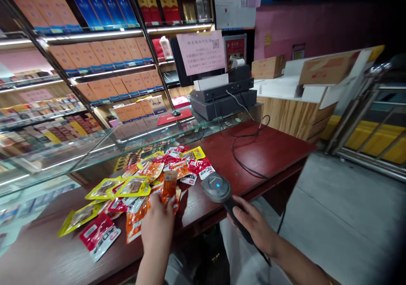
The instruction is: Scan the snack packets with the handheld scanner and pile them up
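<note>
My left hand [158, 219] is closed on a small orange snack packet [169, 182], held upright between thumb and fingers over a heap of packets. Wrapped round the handle of a grey and black barcode scanner [216, 188] is my right hand [255, 221]. A blue light glows on top of the scanner, whose head is to the right of the held packet. Around my left hand lie yellow-edged packets [133, 186], other orange packets [133, 223] and several red and white packets [100, 235]. Part of the heap is hidden behind my left hand.
The dark red table [272, 147] carries a black cable [236, 152]. Behind it stand a glass counter [104, 149], a black cash drawer [222, 103] and a screen with a pink notice [203, 52]. Cardboard boxes [328, 69] and a metal railing [374, 147] are at the right.
</note>
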Demonstrator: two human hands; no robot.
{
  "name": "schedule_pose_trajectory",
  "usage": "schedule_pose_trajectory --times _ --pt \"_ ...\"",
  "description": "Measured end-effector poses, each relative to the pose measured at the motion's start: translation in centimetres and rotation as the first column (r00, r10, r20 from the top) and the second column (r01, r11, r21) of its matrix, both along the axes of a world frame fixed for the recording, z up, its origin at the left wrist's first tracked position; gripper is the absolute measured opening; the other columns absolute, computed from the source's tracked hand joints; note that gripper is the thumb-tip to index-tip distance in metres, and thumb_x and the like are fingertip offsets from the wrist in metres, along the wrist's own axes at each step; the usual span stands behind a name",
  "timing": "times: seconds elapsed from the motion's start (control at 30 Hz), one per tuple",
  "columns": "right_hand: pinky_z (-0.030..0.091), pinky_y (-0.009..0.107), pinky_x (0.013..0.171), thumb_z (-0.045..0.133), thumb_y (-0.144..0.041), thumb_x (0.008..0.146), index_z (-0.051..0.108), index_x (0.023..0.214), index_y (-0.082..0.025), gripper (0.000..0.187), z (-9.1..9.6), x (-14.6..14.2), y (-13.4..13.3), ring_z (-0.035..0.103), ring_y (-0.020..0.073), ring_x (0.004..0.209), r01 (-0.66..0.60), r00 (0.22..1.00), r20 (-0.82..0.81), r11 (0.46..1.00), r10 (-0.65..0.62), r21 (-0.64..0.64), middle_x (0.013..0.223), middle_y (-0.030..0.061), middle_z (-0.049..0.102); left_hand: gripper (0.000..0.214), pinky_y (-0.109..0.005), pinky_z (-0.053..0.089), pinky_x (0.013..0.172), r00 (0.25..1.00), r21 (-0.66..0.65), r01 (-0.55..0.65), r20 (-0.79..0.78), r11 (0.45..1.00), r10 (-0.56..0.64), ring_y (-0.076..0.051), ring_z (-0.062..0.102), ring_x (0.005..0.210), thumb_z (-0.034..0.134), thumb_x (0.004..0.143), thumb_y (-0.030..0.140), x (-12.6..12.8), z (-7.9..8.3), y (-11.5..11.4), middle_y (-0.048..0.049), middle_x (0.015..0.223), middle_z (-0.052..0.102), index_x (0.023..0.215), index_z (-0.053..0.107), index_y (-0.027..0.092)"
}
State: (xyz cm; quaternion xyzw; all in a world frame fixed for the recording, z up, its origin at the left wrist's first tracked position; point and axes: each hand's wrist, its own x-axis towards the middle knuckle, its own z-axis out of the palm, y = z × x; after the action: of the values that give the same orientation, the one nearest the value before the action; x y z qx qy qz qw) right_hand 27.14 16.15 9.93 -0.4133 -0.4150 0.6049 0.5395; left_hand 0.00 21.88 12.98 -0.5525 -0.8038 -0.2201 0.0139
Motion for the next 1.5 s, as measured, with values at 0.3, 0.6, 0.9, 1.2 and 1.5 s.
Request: schedule_pose_trajectory --times 0.3,0.6,0.9,1.2,1.5 --pt "0.032 0.02 0.043 0.074 -0.067 0.084 0.061 0.084 -0.019 0.049 2.8 2.1 8.4 0.037 0.0072 0.043 0.013 0.984 -0.18 0.983 0.02 0.181 0.058 -0.008 0.051 0.055 -0.023 0.035 0.048 0.361 0.377 0.186 0.833 0.907 -0.42 -0.011 0.047 0.045 0.083 0.064 0.059 8.5 2.0 9.7 0.0066 0.061 0.056 0.098 0.061 0.022" --pt "0.033 0.018 0.04 0.071 -0.07 0.081 0.049 0.079 -0.023 0.052 2.4 2.6 16.0 0.038 0.006 0.04 0.131 0.967 -0.246 0.964 -0.072 0.233 0.056 -0.01 0.051 0.04 -0.016 0.038 0.045 -0.089 0.389 0.103 0.92 0.915 -0.381 -0.007 0.054 0.05 0.09 0.063 0.032 17.4 -0.2 18.0 0.0038 0.066 0.063 0.086 0.059 0.018" --pt "0.033 0.018 0.04 0.071 -0.068 0.086 0.053 0.083 -0.022 0.05 0.2 2.9 16.0 0.038 0.0056 0.041 0.126 0.96 -0.27 0.977 -0.077 0.17 0.059 -0.0089 0.052 0.032 -0.023 0.056 0.059 -0.133 0.351 0.186 0.934 0.918 -0.33 -0.012 0.069 0.061 0.085 0.076 0.026 17.5 -2.2 18.7 -0.0042 0.081 0.074 0.097 0.064 0.015" --pt "0.033 0.018 0.04 0.071 -0.068 0.086 0.054 0.082 -0.021 0.05 0.1 2.8 15.9 0.036 0.0056 0.041 0.054 0.982 -0.187 0.982 -0.02 0.18 0.059 -0.0081 0.051 0.028 -0.016 0.044 0.047 -0.065 0.3 0.124 0.954 0.946 -0.293 -0.007 0.058 0.049 0.083 0.073 0.022 15.4 -2.1 19.7 0.0018 0.068 0.065 0.089 0.061 0.015" --pt "0.035 0.018 0.043 0.066 -0.066 0.092 0.059 0.087 -0.02 0.046 -0.3 2.8 15.2 0.038 0.0074 0.047 0.077 0.987 -0.158 0.967 -0.039 0.242 0.065 -0.0056 0.052 0.042 -0.019 0.034 0.043 0.041 0.347 0.248 0.929 0.904 -0.368 -0.01 0.054 0.044 0.085 0.061 0.044 15.8 -3.1 19.7 0.004 0.054 0.059 0.08 0.061 0.017"
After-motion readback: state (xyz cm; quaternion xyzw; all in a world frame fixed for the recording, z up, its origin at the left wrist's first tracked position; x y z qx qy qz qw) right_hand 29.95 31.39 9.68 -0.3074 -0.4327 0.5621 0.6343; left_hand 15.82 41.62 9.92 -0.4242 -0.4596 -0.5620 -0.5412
